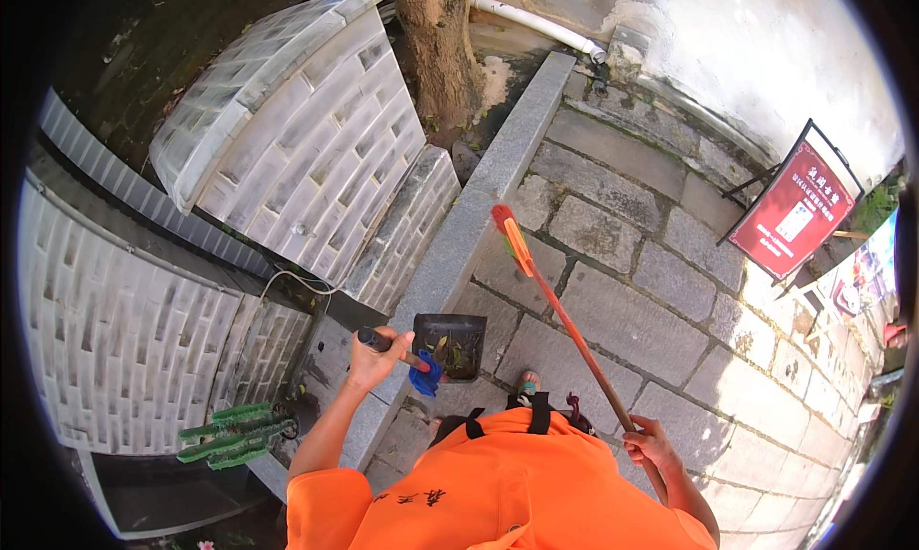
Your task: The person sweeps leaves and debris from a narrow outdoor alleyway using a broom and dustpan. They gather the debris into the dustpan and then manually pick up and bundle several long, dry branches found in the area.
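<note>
My left hand [376, 360] is wrapped round the upright handle of a long-handled dustpan, just below its dark grip. The dustpan's black pan [450, 324] sits low over the paving, beside the stone curb, with dry leaves [461, 359] in it. Something blue and crumpled [425, 374] hangs at the handle. On the other side, my right hand [651, 445] grips the reddish-brown stick of a broom [586, 347]. Its red and orange head [514, 239] points forward, near the curb; whether it touches the ground I cannot tell.
A grey stone curb [498, 172] runs along the left. Beyond it stand a brick-patterned block [316, 134], a tree trunk [436, 47] and a green cactus-like plant [235, 435]. A red sign on a stand [795, 201] is at right, by a white wall [766, 52]. Stone paving [613, 306] spreads ahead.
</note>
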`<state>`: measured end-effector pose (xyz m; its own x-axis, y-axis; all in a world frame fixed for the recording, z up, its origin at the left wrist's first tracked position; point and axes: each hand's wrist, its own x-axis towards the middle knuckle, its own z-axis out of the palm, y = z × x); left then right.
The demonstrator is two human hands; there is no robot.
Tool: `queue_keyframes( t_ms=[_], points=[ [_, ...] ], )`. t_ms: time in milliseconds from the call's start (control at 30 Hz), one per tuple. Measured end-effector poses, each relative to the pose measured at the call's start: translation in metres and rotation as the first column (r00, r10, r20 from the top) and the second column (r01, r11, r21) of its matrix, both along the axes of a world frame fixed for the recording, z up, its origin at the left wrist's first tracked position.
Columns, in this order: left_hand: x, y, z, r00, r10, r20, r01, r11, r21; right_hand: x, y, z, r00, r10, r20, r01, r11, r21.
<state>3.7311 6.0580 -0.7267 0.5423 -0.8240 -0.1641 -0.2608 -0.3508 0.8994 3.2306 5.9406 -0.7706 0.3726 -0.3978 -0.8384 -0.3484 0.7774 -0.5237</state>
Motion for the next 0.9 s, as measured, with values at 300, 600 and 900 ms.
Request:
queue_keyframes(
  t_ms=[300,600,900],
  points=[
    [-0.020,-0.187,0.049,0.968,-0.206,0.144,0.232,0.952,-0.201,0.038,-0.165,0.001,0.986,-0.062,0.153,0.074,0.994,-0.077],
    [0.050,-0.381,0.025,0.950,-0.251,0.185,0.307,0.858,-0.412,0.166,-0.393,-0.015,0.992,0.047,0.115,-0.034,0.993,-0.112],
    [0.134,-0.534,0.042,0.952,-0.204,0.228,0.283,0.870,-0.404,0.288,-0.607,0.030,0.975,0.224,-0.010,-0.223,0.968,-0.113]
  ],
)
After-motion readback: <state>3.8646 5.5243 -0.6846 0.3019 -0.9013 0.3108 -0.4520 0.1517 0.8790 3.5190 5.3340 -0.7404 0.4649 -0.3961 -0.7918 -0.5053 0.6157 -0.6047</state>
